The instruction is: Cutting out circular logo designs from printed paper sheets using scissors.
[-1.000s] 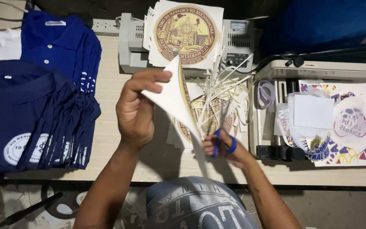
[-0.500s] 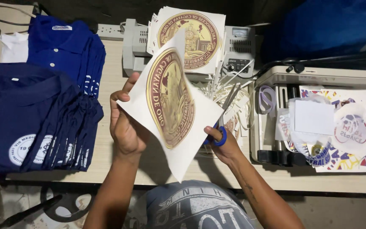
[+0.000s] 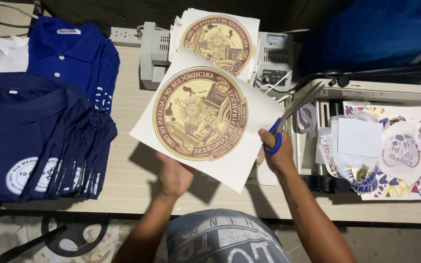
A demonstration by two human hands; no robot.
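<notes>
1. A stack of folded navy shirts [image 3: 35,141] with round white emblems lies at the left of the pale wooden surface [image 3: 132,190].
2. Folded royal-blue polo shirts [image 3: 74,63] sit behind them.
3. A grey boxy machine [image 3: 153,53] stands at the back.
4. Colourful printed sheets [image 3: 405,160] cover the right side.

Left hand [image 3: 174,176] holds sheet [image 3: 205,117]; right hand [image 3: 277,151] grips scissors [image 3: 288,117].

Round gold-brown label sheet [image 3: 205,117], mid-table
</notes>
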